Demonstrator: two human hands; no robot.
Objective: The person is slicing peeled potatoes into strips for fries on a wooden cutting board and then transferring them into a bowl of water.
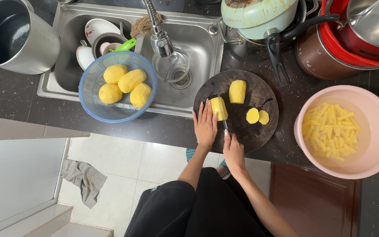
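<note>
Cutting: peeled potatoes are being sliced on a round dark board at centre frame; judged from how things lie, the work looks roughly midway.
Counter (110,123): dark speckled stone across the upper half of the frame, bearing everything below.
Sink (198,39): steel, upper centre, with dishes in its left part and a tap over the drain.
Pot (14,35): big steel one, upper left corner, apparently empty.
Pink bowl (376,145): right edge of frame, holding water and a heap of cut potato sticks; this is the finished share.
Blue basket (93,101): left of centre, resting across the sink's front rim, with four whole peeled potatoes (123,83) not yet cut.
Board (251,127): just right of the basket, between the sink and the pink bowl.
Left hand (205,125): fingers flat and close together, pressing down on the potato piece from its left side.
Right hand (232,151): closed round the knife handle, index finger laid along the top.
Potato half (237,91): upper part of the board, apart from the hands, waiting.
Potato piece (219,108): left part of the board, under the left fingertips, the blade against its right side.
Knife (223,120): thin blade pointing up the frame, edge on the piece.
End slices (258,116): two small rounds touching each other, right of the knife.
Left to do: the held piece, the half and the four in the basket.
</note>
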